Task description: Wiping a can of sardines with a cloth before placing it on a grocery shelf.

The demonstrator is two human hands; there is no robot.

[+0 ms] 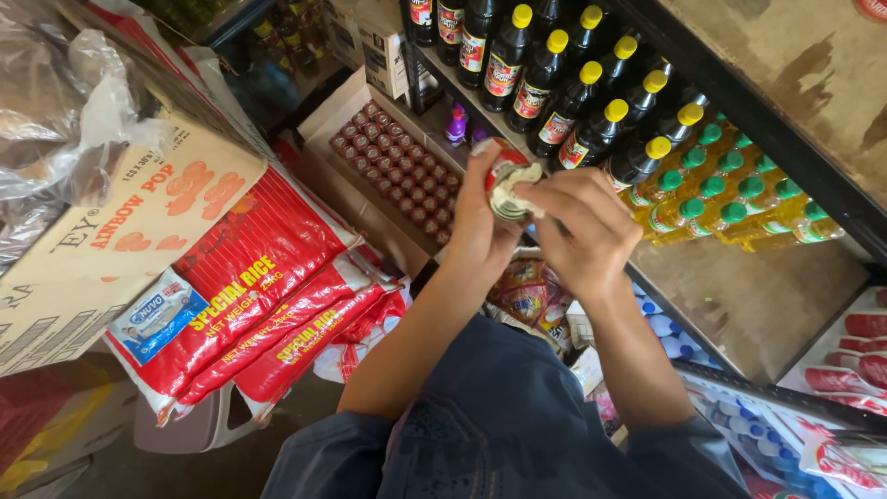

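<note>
My left hand (476, 226) grips a small can (500, 164) with a red and white label, held up in front of a shelf. My right hand (582, 222) presses a crumpled pale cloth (519, 188) against the can's end. Both hands meet around the can, above my blue-clad lap. Behind them stand rows of dark sauce bottles with yellow caps (573, 102) and yellow oil bottles with green caps (730, 199).
An open carton of small red-topped cans (397, 166) lies below the shelf. Red rice sacks (268, 305) are stacked at left under a cardboard box (111, 249). Packets fill lower shelves at right (832, 370). A dark shelf frame (767, 139) runs diagonally.
</note>
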